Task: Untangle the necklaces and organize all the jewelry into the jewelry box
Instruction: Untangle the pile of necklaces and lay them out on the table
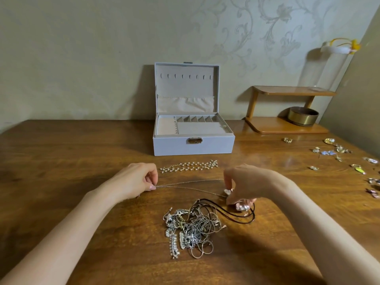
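Observation:
A thin gold chain (pixel 189 185) stretches taut above the table between my two hands. My left hand (pixel 139 179) pinches its left end. My right hand (pixel 240 184) pinches its right end, where a small pendant (pixel 227 191) hangs. Below them lies a tangled heap of silver necklaces (pixel 191 229) with a dark cord (pixel 232 214) looping out and a pink stone pendant (pixel 242 206) under my right hand. A pearl and gold necklace (pixel 189 166) lies straight in front of the open white jewelry box (pixel 193 142), whose lid stands up against the wall.
Several loose earrings and small pieces (pixel 341 153) are scattered at the right of the wooden table (pixel 82 153). A wooden two-tier shelf (pixel 287 124) with a brass round tin (pixel 303 117) stands at the back right, beside a glass vase (pixel 320 68).

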A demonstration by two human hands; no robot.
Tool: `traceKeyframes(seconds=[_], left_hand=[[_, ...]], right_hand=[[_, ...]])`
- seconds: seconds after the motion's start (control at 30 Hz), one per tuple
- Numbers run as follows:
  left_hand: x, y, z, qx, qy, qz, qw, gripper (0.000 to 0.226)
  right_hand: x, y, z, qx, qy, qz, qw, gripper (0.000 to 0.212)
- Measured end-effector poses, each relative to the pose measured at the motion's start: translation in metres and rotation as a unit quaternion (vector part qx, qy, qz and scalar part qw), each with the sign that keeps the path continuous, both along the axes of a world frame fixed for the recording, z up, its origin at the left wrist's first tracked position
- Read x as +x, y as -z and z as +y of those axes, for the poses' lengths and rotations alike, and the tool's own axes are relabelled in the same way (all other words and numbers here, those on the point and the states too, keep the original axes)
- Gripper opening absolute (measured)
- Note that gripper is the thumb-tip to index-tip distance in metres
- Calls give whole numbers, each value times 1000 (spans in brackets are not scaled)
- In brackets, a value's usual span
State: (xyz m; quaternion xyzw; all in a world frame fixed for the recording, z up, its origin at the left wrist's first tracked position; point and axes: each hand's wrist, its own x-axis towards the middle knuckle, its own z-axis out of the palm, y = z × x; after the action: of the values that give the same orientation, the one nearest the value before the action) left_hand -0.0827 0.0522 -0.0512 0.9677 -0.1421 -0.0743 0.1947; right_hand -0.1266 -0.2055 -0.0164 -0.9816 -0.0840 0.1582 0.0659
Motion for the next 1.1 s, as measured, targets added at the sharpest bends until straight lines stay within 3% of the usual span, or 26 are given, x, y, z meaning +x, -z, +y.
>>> traceKeyframes(seconds=[0.2, 0.33, 0.43, 0.57, 0.63, 0.8, 0.87, 0.93, 1.0, 1.1], left_hand=[[-1, -2, 2, 11, -1, -3, 1000, 14], [-1, -2, 5, 27, -15, -2, 1000, 15], [0, -2, 7, 20, -19, 5, 1000, 15], [2, -2, 8, 24, -24, 5, 999, 13], [2, -2, 9, 32, -29, 5, 999, 12], [1, -3, 10, 43, -32, 5, 999, 13], [0, -3, 7, 16, -18, -25, 999, 13], [-1, 1, 1, 8, 24, -82, 996, 38], [-4, 8, -9, 32, 87, -93, 991, 64], [-4, 22, -18, 112, 138, -35, 983, 68]], right_hand=[[-15, -3, -10, 37, -6, 128, 991, 36], [4, 4, -36, 113, 26, -28, 993, 43], [16, 20, -50, 141, 30, -25, 989, 66], [25, 36, -57, 219, 68, -88, 969, 32], [29, 41, -59, 213, 81, -139, 964, 19], [34, 48, -60, 148, 117, -166, 968, 30], [35, 46, -59, 125, 97, -186, 970, 20], [36, 47, -52, 141, 34, -231, 962, 9], [39, 52, -40, 166, -59, -217, 960, 34], [42, 62, -24, 141, -120, -132, 974, 46]])
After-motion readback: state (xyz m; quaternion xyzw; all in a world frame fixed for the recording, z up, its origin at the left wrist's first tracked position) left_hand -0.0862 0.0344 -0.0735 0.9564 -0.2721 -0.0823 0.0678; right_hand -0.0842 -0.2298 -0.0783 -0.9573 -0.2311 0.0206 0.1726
